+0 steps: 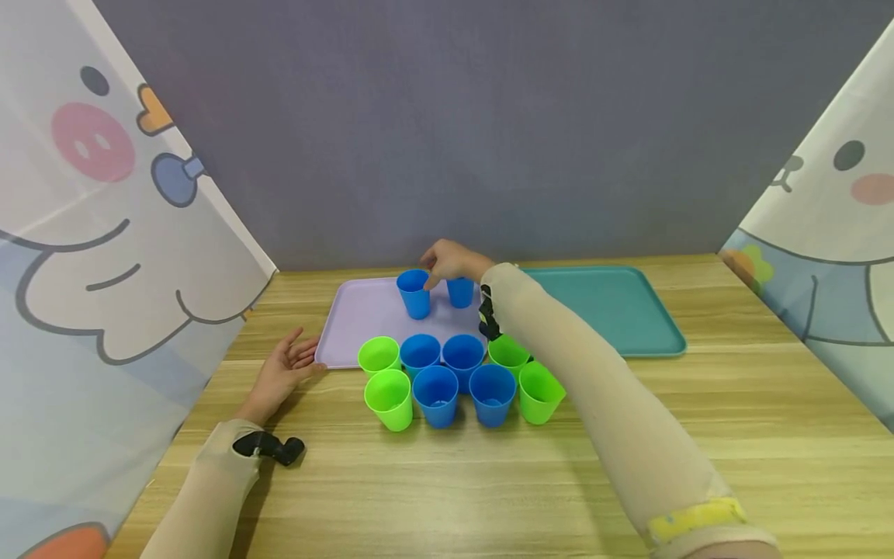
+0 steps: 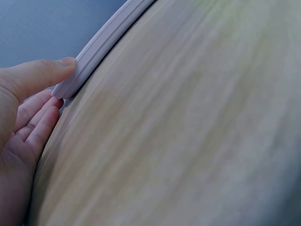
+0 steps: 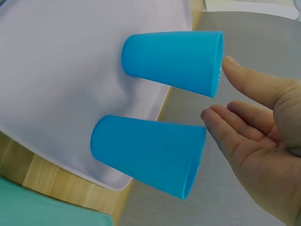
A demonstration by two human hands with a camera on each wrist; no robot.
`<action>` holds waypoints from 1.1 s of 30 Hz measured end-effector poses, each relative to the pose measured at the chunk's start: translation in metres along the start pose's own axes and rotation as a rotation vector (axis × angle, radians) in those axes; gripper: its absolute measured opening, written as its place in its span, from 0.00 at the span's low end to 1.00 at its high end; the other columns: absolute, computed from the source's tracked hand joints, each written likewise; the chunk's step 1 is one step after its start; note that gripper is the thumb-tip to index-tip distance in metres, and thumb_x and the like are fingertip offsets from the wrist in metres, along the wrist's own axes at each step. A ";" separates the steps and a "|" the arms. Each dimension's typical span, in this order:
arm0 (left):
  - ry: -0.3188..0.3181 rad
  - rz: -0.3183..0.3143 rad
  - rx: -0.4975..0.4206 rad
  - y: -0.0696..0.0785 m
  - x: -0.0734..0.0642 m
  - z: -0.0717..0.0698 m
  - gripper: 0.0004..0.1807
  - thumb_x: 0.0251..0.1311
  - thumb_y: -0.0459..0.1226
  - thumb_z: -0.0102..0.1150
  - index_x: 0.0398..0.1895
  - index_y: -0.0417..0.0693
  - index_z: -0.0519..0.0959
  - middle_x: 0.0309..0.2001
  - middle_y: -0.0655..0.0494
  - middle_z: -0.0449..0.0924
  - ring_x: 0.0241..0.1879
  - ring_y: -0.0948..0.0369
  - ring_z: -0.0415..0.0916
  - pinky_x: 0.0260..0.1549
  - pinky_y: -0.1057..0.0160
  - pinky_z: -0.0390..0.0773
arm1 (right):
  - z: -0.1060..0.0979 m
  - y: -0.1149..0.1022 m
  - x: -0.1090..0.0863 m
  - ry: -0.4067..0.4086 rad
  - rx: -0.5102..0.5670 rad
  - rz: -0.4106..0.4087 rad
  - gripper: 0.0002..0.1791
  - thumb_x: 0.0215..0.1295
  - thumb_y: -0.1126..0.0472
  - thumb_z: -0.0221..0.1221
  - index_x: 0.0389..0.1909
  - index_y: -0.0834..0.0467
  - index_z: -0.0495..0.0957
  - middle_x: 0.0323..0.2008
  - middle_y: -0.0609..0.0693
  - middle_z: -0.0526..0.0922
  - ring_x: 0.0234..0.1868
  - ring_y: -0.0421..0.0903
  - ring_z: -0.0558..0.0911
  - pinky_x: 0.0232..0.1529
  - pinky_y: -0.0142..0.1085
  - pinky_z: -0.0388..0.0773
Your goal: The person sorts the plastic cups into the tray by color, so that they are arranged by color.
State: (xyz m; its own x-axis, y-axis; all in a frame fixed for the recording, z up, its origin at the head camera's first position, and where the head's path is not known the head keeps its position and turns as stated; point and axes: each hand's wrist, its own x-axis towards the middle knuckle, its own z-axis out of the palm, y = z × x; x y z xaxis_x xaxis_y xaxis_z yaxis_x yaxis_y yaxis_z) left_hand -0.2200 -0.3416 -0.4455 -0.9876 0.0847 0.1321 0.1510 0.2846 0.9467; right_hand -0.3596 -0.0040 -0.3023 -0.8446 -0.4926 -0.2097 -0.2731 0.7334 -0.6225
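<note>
Two blue cups stand upright on the lilac tray (image 1: 349,326), a left one (image 1: 415,299) and a right one (image 1: 460,293). My right hand (image 1: 452,260) is over them, fingers loosely spread. In the right wrist view, its thumb tip is right at the rim of one blue cup (image 3: 174,61); the fingertips are near the rim of the other cup (image 3: 148,153). My left hand (image 1: 282,373) is at the tray's near left corner. Seen from the left wrist, the thumb (image 2: 47,73) touches the tray's rim (image 2: 101,44), with relaxed fingers beside the corner.
In front of the lilac tray stand several cups in two rows: blue cups (image 1: 436,397) in the middle, green cups on the left (image 1: 389,400) and right (image 1: 539,394). A teal tray (image 1: 608,310) lies to the right. A grey panel (image 1: 447,140) rises behind the wooden table (image 1: 419,497).
</note>
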 end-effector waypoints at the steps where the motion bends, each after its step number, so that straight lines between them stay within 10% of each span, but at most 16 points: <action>1: 0.000 0.003 0.000 0.000 0.000 0.000 0.50 0.60 0.21 0.63 0.76 0.28 0.39 0.67 0.25 0.62 0.51 0.76 0.71 0.51 0.79 0.72 | -0.002 0.000 -0.002 0.005 0.007 -0.007 0.34 0.61 0.62 0.69 0.68 0.64 0.70 0.63 0.58 0.75 0.63 0.53 0.73 0.65 0.43 0.71; 18: -0.001 -0.012 0.034 -0.002 0.003 0.000 0.51 0.60 0.24 0.64 0.77 0.30 0.39 0.68 0.28 0.62 0.54 0.71 0.73 0.51 0.79 0.73 | -0.031 0.011 -0.051 0.020 0.125 -0.151 0.32 0.58 0.67 0.71 0.64 0.65 0.73 0.57 0.60 0.78 0.57 0.52 0.76 0.58 0.39 0.76; 33: 0.012 -0.008 0.007 -0.005 0.000 0.003 0.50 0.60 0.22 0.64 0.77 0.29 0.40 0.67 0.26 0.63 0.52 0.75 0.73 0.50 0.79 0.73 | -0.023 0.036 -0.112 -0.144 0.165 -0.243 0.32 0.57 0.67 0.71 0.62 0.70 0.73 0.51 0.59 0.81 0.54 0.56 0.79 0.56 0.39 0.78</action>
State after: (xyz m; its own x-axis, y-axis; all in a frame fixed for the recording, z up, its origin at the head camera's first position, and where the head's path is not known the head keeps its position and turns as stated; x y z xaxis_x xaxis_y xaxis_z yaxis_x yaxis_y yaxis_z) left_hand -0.2206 -0.3400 -0.4507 -0.9893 0.0706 0.1280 0.1432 0.2914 0.9458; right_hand -0.2853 0.0880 -0.2841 -0.6868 -0.7137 -0.1377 -0.3703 0.5065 -0.7787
